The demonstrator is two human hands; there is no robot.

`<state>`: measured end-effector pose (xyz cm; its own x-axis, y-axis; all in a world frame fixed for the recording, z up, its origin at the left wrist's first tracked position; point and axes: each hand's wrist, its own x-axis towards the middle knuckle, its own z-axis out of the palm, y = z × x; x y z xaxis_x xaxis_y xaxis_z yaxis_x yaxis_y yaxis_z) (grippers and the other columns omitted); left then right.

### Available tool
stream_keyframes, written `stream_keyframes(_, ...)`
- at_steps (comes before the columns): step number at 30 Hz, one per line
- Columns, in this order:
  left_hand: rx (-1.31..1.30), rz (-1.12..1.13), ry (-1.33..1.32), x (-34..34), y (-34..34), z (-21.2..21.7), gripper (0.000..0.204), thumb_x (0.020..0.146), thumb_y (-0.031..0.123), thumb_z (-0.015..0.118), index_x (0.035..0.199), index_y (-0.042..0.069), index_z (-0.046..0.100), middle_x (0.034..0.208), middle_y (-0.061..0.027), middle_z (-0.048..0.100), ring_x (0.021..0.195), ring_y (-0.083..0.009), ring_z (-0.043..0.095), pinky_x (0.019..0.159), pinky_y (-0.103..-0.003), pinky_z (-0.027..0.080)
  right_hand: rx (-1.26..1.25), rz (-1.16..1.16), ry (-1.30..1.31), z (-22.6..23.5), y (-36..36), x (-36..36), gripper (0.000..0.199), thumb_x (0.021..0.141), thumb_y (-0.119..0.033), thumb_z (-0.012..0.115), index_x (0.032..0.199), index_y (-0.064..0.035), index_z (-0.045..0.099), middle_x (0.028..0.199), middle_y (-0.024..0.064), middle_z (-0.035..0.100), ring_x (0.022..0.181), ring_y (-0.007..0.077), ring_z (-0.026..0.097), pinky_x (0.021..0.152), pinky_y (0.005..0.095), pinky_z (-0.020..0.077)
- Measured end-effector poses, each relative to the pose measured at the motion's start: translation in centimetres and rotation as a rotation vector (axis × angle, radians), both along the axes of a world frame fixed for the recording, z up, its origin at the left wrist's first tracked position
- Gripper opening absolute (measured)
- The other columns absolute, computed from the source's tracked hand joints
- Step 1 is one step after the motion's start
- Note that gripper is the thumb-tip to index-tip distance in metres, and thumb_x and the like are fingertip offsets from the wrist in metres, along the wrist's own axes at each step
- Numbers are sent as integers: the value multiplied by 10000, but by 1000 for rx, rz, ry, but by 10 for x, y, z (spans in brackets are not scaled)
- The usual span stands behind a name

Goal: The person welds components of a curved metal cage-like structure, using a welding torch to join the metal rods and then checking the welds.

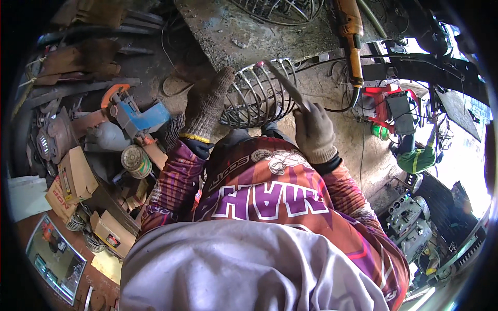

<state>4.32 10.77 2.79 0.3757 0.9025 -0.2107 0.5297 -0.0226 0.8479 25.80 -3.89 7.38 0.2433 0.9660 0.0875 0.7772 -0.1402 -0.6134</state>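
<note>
A rounded cage of bent metal rods (259, 96) sits in front of me, below the near edge of a metal bench top. My left hand (207, 106), in a grey knit glove with a yellow cuff edge, is closed at the cage's left side; the glove hides exactly how it grips. My right hand (315, 129), gloved in a lighter knit, is wrapped round a long, narrow stick-like tool (288, 85). The tool slants up and left across the cage, its pinkish end near the upper rods. What kind of tool it is cannot be made out.
On the grimy bench top (228, 31) lie more bent rods (282, 13) and an orange angle grinder (350, 31) with a cord. Left stand a blue machine (142, 116) and cardboard boxes (72, 176). A person in green (417, 158) is at right, near a red frame (381, 96).
</note>
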Motion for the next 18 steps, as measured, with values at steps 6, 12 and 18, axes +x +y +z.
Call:
stream_keyframes(6, 58, -17, -47, 0, -1, -3, 273, 947, 118, 511, 1171, 52, 651, 986, -119, 714, 861, -213, 696, 737, -336, 500, 117, -7, 32, -1, 1, 3, 271, 898, -117, 567, 1162, -57, 573, 940, 202, 623, 820, 404, 626, 688, 450, 509)
stream_keyframes(12, -150, 48, 44, -1, 2, -7, 324, 938, 320, 573, 1078, 56, 699, 880, -119, 718, 798, -216, 683, 679, -338, 471, 57, -22, 18, -2, 1, 4, 258, 897, -98, 559, 1143, -19, 564, 929, 210, 620, 825, 407, 623, 688, 455, 508)
stream_keyframes(18, -154, 137, -10, 1, 2, -9, 451, 908, 480, 589, 996, 56, 717, 725, -124, 669, 679, -233, 623, 645, -357, 450, -99, 22, 52, 1, -2, 0, 250, 898, -99, 553, 1130, -11, 581, 948, 214, 624, 847, 404, 623, 708, 442, 506)
